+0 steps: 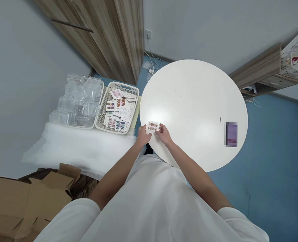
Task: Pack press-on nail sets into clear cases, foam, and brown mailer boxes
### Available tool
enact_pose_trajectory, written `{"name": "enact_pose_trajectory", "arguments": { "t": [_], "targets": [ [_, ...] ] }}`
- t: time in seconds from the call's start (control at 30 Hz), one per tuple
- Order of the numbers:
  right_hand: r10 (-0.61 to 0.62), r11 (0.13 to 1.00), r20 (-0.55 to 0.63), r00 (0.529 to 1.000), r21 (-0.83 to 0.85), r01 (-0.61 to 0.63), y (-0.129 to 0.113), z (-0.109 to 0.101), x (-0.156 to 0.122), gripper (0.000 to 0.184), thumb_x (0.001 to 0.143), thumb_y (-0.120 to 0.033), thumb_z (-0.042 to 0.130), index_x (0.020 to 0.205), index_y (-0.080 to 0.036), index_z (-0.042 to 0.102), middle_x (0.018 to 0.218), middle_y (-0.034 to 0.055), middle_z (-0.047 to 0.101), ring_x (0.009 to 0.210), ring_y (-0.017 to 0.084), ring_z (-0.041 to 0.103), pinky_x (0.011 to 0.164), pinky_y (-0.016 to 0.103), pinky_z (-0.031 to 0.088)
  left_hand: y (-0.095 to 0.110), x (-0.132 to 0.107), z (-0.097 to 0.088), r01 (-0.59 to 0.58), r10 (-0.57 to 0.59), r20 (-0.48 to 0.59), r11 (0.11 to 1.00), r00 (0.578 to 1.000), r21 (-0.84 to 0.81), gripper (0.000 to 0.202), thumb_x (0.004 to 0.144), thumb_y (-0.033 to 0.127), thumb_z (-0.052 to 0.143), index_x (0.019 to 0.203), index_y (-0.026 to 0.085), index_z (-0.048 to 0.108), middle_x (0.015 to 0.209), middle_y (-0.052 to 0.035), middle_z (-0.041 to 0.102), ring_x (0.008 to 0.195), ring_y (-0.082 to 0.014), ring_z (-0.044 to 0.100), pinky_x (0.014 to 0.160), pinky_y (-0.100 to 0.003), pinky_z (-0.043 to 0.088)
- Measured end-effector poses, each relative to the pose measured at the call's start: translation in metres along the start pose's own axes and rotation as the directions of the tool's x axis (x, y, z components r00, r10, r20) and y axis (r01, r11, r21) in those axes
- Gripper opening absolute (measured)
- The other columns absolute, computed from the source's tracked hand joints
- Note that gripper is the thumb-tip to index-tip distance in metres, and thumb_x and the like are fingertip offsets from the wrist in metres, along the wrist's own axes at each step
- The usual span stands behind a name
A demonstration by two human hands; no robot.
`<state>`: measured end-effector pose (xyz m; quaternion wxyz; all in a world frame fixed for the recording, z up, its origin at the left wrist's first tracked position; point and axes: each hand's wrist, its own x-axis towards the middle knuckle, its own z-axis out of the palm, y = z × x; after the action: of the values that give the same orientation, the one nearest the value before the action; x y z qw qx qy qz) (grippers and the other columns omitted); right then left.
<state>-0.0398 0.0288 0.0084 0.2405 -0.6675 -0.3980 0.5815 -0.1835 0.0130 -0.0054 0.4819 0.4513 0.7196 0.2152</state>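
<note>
A small white card of reddish-brown press-on nails (152,126) sits at the near left edge of the round white table (194,101). My left hand (144,134) pinches the card's left side and my right hand (164,133) grips its right side, fingers curled on both. To the left, a white slotted basket (134,90) holds several more nail cards and printed sheets.
Another basket piled with clear plastic boxes (77,101) stands beside the first, on white foam sheets (76,148). Cardboard boxes (25,198) lie at lower left. A purple object (231,134) rests on the table's right side. Wooden cabinets (108,37) stand behind.
</note>
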Motion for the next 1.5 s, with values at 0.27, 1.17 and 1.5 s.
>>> {"name": "enact_pose_trajectory", "arguments": {
  "t": [0.27,1.17,1.5],
  "targets": [
    [0.034,0.981,-0.006,0.999,0.190,-0.033,-0.007,0.015,-0.010,0.061,0.063,-0.030,0.061,0.120,-0.025,0.040,0.120,0.0072,0.046,0.108,0.019,0.047,0.090,0.035,0.040,0.004,-0.002,0.002,0.007,-0.007,0.001,0.994,1.000,-0.106,0.062,0.068,0.018,0.053,0.128,0.018,0.034,0.127,-0.0126,0.038,0.109,-0.0230,0.046,0.086,-0.033,0.041],
    [-0.049,0.945,0.039,0.998,0.326,0.033,-0.021,0.011,0.013,0.056,0.064,-0.030,0.061,0.117,-0.027,0.043,0.126,0.0050,0.044,0.109,0.019,0.047,0.093,0.037,0.038,0.013,0.023,-0.004,-0.064,0.032,-0.105,0.945,0.994,-0.319,0.064,0.069,0.013,0.050,0.130,0.020,0.032,0.134,-0.0090,0.037,0.118,-0.0210,0.040,0.096,-0.034,0.036],
    [-0.039,0.971,0.124,0.992,0.241,0.008,0.001,-0.029,-0.021,0.041,0.064,-0.032,0.057,0.104,-0.025,0.052,0.113,0.0049,0.051,0.082,0.014,0.057,0.073,0.031,0.046,-0.014,-0.052,-0.003,0.010,-0.079,-0.250,0.965,0.965,-0.264,0.046,0.071,0.021,0.053,0.116,0.018,0.048,0.119,-0.0103,0.052,0.106,-0.0203,0.050,0.084,-0.033,0.044]
  ]
}}
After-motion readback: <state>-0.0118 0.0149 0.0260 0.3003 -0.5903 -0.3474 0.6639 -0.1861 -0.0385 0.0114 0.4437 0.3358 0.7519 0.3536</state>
